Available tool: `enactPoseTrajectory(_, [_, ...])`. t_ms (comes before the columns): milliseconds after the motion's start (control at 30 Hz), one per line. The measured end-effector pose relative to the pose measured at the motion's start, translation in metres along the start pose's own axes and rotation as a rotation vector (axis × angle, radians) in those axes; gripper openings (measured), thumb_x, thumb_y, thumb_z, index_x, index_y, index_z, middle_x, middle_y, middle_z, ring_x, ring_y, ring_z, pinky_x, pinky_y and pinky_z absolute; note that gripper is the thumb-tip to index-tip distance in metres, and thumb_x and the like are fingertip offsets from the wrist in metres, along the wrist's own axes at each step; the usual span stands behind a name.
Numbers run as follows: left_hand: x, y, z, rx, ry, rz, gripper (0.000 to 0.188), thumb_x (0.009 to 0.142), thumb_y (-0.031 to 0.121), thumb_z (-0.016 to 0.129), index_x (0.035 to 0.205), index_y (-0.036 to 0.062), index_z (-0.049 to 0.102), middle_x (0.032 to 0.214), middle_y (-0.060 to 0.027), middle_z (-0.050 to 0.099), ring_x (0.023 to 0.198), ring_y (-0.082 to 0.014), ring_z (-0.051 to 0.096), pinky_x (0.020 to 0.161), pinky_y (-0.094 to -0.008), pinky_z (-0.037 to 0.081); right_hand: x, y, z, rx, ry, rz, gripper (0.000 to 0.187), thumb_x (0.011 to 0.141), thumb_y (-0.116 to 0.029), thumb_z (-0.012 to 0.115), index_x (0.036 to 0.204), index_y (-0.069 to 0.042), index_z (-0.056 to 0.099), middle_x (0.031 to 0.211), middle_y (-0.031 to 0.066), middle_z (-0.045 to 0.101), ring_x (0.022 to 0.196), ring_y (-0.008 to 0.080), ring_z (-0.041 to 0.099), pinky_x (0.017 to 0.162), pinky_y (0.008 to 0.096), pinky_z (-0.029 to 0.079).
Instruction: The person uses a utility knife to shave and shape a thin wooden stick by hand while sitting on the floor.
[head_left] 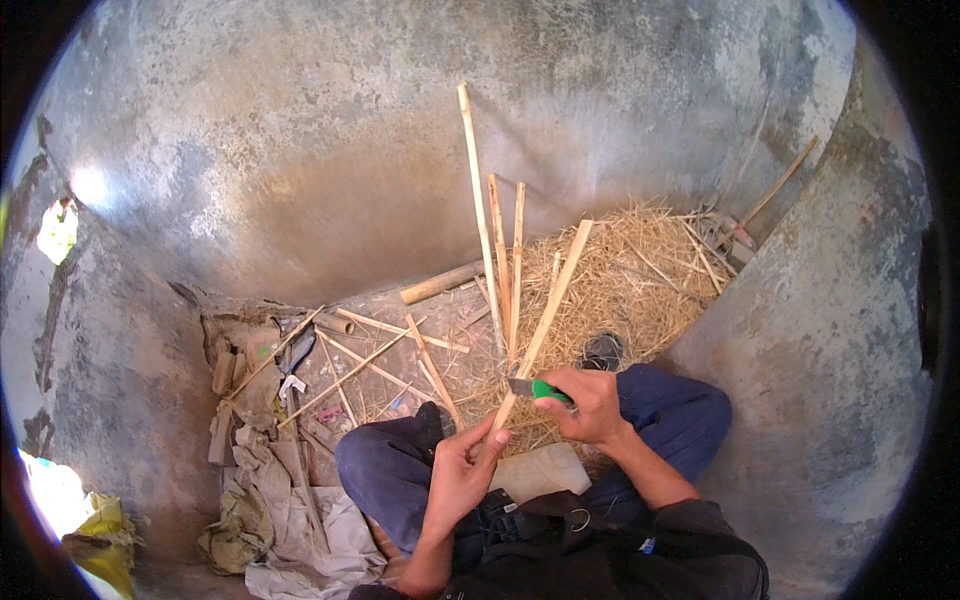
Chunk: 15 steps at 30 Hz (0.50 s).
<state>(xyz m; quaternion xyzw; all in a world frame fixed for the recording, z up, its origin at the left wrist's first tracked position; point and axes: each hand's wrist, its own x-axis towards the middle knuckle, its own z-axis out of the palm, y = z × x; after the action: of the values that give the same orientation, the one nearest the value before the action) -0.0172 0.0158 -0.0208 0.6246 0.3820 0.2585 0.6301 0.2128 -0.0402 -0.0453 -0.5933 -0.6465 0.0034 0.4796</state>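
A flat, pale bamboo strip (pixel 556 293) slants up and away from my lap toward the straw. Its near end is gripped by my left hand (pixel 463 468), with the fingers closed around it. My right hand (pixel 590 405) is wrapped round the green handle of a knife (pixel 549 391). The short blade meets the strip just beyond my left hand; how deep it sits cannot be made out. Beyond the strip, several bamboo sticks (pixel 480 190) stand leaning against the wall.
Bamboo shavings (pixel 650 265) are heaped at the far right, by a dark shoe (pixel 602 351). Loose sticks (pixel 380 348) and a thick bamboo pole (pixel 440 283) lie left of centre. Crumpled sacking (pixel 315 545) lies at near left. Concrete walls (pixel 300 150) close in around me.
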Motion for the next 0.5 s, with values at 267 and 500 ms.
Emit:
enactPoseTrajectory(267, [0.007,-0.008,0.006,0.088,0.058,0.187,0.025,0.110,0.018,0.068,0.122,-0.0028,0.075,0.074,0.0112,0.049,0.067,0.0011,0.039,0.056,-0.0216,0.028,-0.001,-0.025,0.002,-0.063,-0.081,-0.013,0.031,0.095,-0.038,0.080,0.103,-0.008,0.076,0.090,0.0106,0.077,0.074,0.0297,0.076,0.062,0.0394,0.058])
enactPoseTrajectory(500, [0.006,-0.010,0.009,0.079,0.111,0.153,0.025,0.108,0.014,0.070,0.124,-0.0046,0.076,0.079,0.0130,0.051,0.069,0.0018,0.037,0.056,-0.0208,0.025,0.006,-0.014,0.004,-0.109,0.013,-0.100,0.031,0.096,-0.040,0.079,0.098,-0.010,0.077,0.082,0.0072,0.074,0.067,0.0273,0.074,0.058,0.0382,0.056])
